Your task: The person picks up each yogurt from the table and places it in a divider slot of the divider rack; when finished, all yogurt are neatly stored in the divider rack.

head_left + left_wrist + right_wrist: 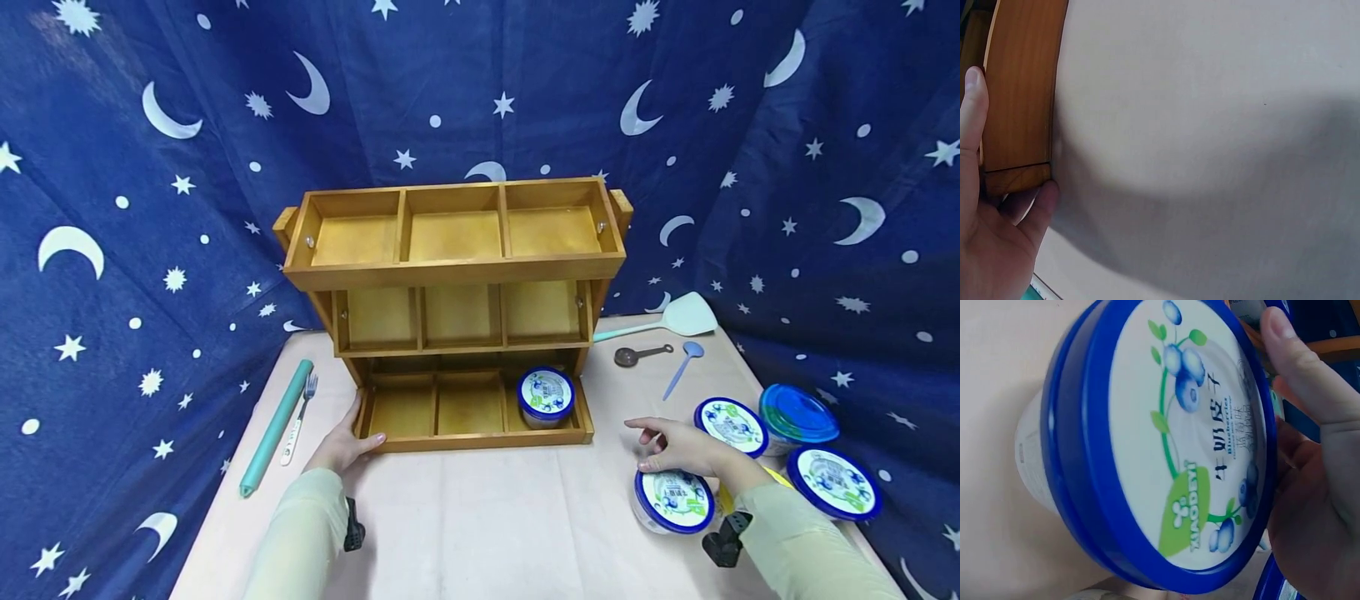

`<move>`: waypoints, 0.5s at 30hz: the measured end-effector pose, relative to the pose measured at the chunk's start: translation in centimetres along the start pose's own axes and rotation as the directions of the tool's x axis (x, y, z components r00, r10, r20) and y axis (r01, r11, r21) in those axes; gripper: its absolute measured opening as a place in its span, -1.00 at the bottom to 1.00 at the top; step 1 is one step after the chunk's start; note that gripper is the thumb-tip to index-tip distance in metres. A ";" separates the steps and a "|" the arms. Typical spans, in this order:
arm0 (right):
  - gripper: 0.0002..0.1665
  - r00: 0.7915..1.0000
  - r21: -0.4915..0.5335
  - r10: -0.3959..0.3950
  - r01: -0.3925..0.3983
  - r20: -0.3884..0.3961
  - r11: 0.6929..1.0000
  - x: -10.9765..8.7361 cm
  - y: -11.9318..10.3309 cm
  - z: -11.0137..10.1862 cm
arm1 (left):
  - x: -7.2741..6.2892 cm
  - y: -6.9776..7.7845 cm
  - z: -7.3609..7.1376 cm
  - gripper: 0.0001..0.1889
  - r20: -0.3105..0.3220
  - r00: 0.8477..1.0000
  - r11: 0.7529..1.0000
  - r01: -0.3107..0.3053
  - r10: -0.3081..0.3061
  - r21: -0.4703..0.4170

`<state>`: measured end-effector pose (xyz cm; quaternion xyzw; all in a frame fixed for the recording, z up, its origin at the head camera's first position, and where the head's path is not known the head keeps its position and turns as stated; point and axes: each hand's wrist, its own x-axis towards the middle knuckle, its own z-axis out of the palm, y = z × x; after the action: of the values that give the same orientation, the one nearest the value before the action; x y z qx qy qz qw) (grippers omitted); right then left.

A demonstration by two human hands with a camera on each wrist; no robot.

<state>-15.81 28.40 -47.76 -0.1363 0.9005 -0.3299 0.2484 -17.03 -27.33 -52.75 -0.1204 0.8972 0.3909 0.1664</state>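
A three-tier wooden storage box [474,443] stands opened out, each tier split into three compartments. My left hand [341,446] holds its lowest tray by the front left corner; in the left wrist view the thumb [974,103] lies along the tray rim [1019,94], a finger at the outer corner. One blue-lidded tub [546,396] sits in the bottom right compartment. My right hand [686,450] is at the far edge of another blue-lidded tub [675,500] on the table. Its thumb looks straight beside the lid [1197,450]; the other fingers are partly hidden.
More tubs [834,482] and a clear blue-lidded container [798,414] stand at the right. A white spatula [688,317], brown measuring spoon [628,357] and blue spoon [692,350] lie behind them. A teal rod [276,429] and fork [300,417] lie left. Starry cloth [450,83] hangs behind.
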 end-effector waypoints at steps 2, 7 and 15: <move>-0.03 1.000 -0.006 0.014 -0.014 0.026 1.000 -0.1 0.0 -0.1 | 0.0 0.0 0.1 0.08 -0.001 1.000 1.000 0.016 -0.016 -0.010; -0.11 0.996 -0.020 0.015 -0.014 0.091 1.000 -0.4 0.3 0.1 | 0.1 -0.1 0.2 0.08 -0.006 1.000 0.999 0.028 -0.029 -0.029; -0.13 0.998 -0.027 -0.009 0.011 0.058 1.000 0.0 0.7 0.7 | -0.2 0.0 0.2 0.08 -0.012 1.000 1.000 0.003 -0.003 -0.030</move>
<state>-15.48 28.57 -48.61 -0.1537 0.8967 -0.3146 0.2707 -16.76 -27.21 -52.81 -0.1267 0.8922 0.4031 0.1597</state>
